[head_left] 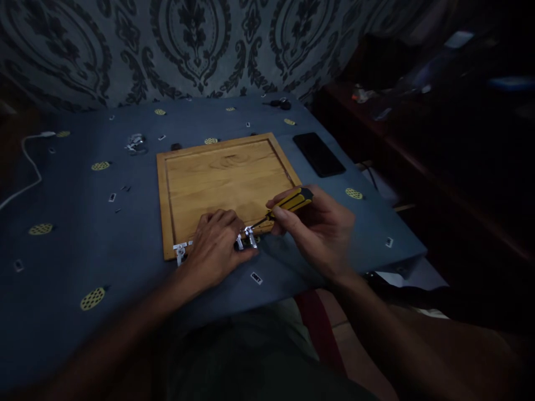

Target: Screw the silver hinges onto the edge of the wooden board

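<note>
A framed wooden cabinet door (225,184) lies flat on the table. Metal hinges sit along its near edge, one at the left corner (180,252) and another, a shiny hinge (251,236), between my hands. My left hand (215,245) is closed over the near edge, fingers curled on the wood and thumb in front, close beside the shiny hinge; its grip is partly hidden. In my right hand (320,231) is a yellow and black screwdriver (292,201), held by its handle. Its shaft points down left, and its tip is at the shiny hinge.
Beyond the door's right side lies a black phone (319,154). Loose metal hardware (136,143) and small screws (125,188) are to the left. A dark keylike item (281,104) rests at the back. A white cable (31,161) crosses the left side of the patterned blue tablecloth (137,289).
</note>
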`<state>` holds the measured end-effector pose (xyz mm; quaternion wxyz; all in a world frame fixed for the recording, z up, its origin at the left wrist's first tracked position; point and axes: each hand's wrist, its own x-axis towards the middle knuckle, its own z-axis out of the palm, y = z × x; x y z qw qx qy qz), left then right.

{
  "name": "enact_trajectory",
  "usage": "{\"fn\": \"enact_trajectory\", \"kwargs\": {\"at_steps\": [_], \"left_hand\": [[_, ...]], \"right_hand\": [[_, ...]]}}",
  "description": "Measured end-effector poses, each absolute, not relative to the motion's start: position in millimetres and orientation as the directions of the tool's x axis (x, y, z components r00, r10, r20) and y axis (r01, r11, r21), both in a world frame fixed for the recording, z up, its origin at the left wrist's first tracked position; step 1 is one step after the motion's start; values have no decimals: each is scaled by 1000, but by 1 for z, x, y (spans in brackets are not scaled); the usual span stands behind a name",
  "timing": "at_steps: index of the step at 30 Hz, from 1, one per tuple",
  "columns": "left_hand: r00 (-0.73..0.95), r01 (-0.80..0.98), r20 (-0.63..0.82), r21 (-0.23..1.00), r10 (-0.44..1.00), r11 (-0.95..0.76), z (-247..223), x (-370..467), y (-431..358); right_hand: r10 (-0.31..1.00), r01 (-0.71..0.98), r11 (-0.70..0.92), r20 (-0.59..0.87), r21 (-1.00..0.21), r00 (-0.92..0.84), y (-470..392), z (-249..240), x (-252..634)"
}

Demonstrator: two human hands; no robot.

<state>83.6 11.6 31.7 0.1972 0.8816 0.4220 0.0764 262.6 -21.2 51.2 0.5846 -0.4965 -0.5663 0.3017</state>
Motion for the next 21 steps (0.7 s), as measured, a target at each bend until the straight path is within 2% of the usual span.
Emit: {"fn": "enact_trajectory", "kwargs": {"at_steps": [12,21], "left_hand": [[635,712,-25,407,772,-573,29,83,12],[630,725,-36,384,775,-572,30,83,11]], "right_hand": [[940,163,284,308,-945,144,-16,43,259],[938,226,336,346,-914,6,-18,50,266]]}}
